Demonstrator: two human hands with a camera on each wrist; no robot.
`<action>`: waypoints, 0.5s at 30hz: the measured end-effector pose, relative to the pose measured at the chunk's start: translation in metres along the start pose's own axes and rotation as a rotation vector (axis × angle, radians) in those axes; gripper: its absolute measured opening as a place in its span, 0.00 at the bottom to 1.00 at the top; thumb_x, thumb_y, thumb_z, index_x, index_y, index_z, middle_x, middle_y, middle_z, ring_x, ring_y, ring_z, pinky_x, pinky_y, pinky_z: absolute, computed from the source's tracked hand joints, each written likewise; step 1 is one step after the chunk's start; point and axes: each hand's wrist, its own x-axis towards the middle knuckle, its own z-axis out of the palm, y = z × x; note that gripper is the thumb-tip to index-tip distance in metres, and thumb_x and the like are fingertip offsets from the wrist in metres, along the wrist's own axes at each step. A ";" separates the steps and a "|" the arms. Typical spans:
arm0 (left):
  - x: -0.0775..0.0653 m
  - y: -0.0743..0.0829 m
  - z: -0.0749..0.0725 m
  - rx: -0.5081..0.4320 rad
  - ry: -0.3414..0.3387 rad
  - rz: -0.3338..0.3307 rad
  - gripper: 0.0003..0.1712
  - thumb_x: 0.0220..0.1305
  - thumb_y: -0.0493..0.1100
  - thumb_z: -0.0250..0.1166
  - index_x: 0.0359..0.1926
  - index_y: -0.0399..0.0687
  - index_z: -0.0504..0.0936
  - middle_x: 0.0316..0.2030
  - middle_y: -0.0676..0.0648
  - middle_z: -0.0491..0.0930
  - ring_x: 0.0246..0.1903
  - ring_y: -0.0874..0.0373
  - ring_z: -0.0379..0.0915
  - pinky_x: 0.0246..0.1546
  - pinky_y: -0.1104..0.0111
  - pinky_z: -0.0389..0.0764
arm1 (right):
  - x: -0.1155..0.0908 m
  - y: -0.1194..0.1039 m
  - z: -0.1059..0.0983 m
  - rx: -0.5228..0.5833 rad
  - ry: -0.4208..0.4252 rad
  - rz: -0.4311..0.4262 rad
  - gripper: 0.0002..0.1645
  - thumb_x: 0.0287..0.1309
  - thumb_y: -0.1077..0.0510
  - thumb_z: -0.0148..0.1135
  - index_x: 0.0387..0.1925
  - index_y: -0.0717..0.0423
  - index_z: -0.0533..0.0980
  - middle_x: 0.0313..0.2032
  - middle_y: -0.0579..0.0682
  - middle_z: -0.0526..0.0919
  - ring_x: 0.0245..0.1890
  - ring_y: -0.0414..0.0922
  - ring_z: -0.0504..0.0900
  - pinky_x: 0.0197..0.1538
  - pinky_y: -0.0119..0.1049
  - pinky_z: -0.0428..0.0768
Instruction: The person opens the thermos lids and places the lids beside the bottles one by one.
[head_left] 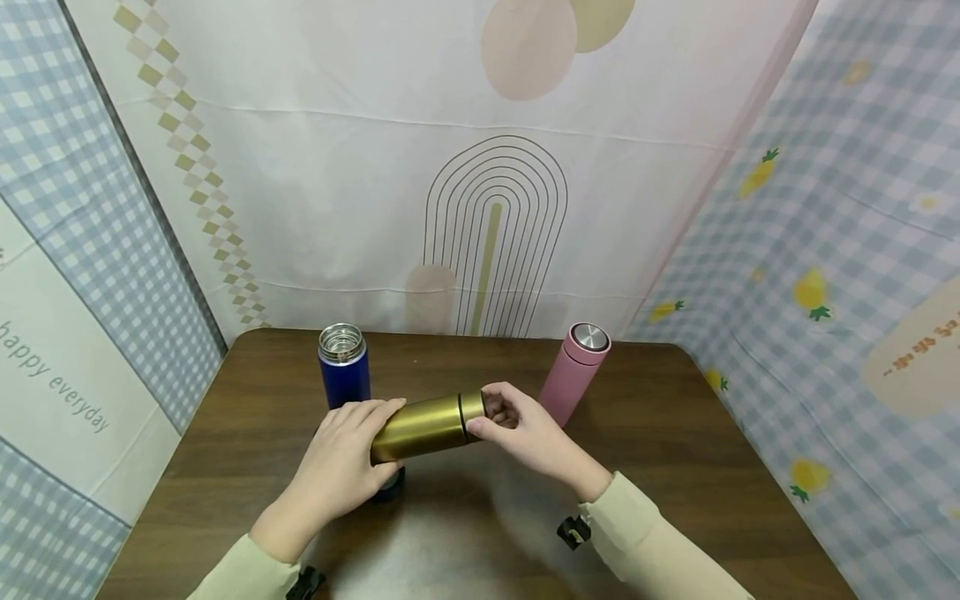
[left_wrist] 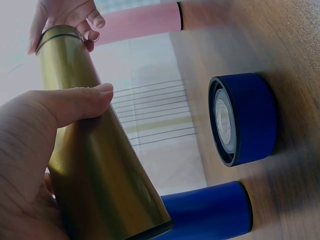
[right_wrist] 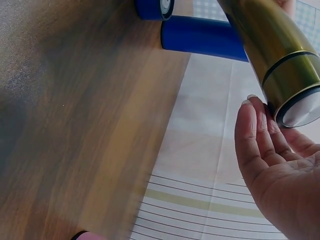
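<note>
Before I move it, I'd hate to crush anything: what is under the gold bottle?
A blue lid sits on the table, inner side up. From the head view, the gold bottle and left hand hide part of it and some table.

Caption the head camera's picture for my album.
Left hand grips a tilted gold flask, right hand at its lid, blue flask and pink flask behind.

Uncapped thermos (head_left: 346, 371) back left on desk (head_left: 660, 450), capped thermos (head_left: 574, 379) back right; loose cap (left_wrist: 252, 120) before the former; held thermos (head_left: 423, 427) above desk, in front, between both; cloth backdrop (head_left: 345, 200) behind.
</note>
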 end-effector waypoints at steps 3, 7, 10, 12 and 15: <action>0.000 0.000 -0.001 -0.004 0.000 0.003 0.47 0.38 0.48 0.80 0.63 0.51 0.72 0.50 0.48 0.78 0.49 0.50 0.72 0.50 0.53 0.70 | 0.000 0.001 -0.001 0.012 -0.017 -0.010 0.28 0.53 0.44 0.71 0.53 0.44 0.72 0.40 0.46 0.80 0.39 0.43 0.80 0.43 0.39 0.79; 0.000 0.001 -0.002 -0.011 -0.008 -0.002 0.47 0.38 0.49 0.80 0.63 0.51 0.72 0.50 0.48 0.78 0.49 0.50 0.72 0.50 0.53 0.70 | -0.001 0.002 -0.002 0.043 -0.053 -0.038 0.31 0.53 0.49 0.72 0.57 0.43 0.70 0.43 0.47 0.79 0.41 0.44 0.79 0.44 0.39 0.80; 0.000 0.000 -0.002 -0.015 -0.024 -0.014 0.47 0.39 0.49 0.80 0.64 0.51 0.72 0.50 0.48 0.78 0.50 0.50 0.72 0.50 0.52 0.70 | -0.003 -0.001 -0.002 0.067 -0.087 -0.065 0.35 0.54 0.54 0.72 0.61 0.45 0.67 0.48 0.49 0.76 0.44 0.46 0.79 0.46 0.41 0.80; -0.001 0.000 -0.001 -0.012 -0.036 -0.024 0.47 0.40 0.50 0.80 0.64 0.52 0.71 0.51 0.48 0.78 0.50 0.50 0.72 0.51 0.52 0.70 | -0.005 -0.007 -0.003 0.075 -0.104 -0.080 0.37 0.54 0.58 0.71 0.63 0.46 0.65 0.51 0.50 0.74 0.46 0.49 0.79 0.48 0.44 0.79; -0.002 -0.001 -0.001 -0.007 -0.044 -0.032 0.47 0.41 0.50 0.79 0.65 0.53 0.71 0.51 0.48 0.77 0.50 0.50 0.72 0.52 0.52 0.69 | -0.008 -0.019 -0.004 0.084 -0.117 -0.103 0.38 0.55 0.61 0.70 0.65 0.50 0.63 0.53 0.53 0.72 0.48 0.52 0.78 0.50 0.49 0.79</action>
